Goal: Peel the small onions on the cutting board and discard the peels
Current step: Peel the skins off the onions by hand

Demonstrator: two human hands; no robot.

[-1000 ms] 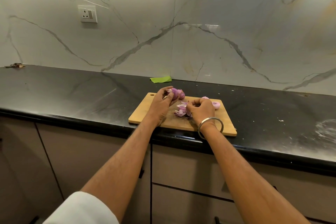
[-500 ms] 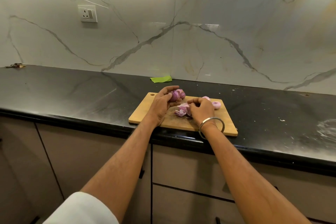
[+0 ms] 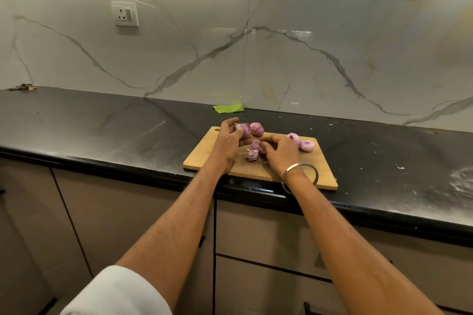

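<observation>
— Black counter (image 3: 102,130) carries the board (image 3: 294,169); why is the left hand (image 3: 227,143) raised?
— It grips an onion (image 3: 244,130), steadying it; the right hand (image 3: 280,151), fingers curled, pinches peel (image 3: 253,153) beside it.

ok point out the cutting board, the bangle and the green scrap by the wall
cutting board (image 3: 202,158): head view, bare near-left corner
bangle (image 3: 314,171): head view, outer rim, on right wrist
green scrap (image 3: 228,108): head view, its middle
</observation>
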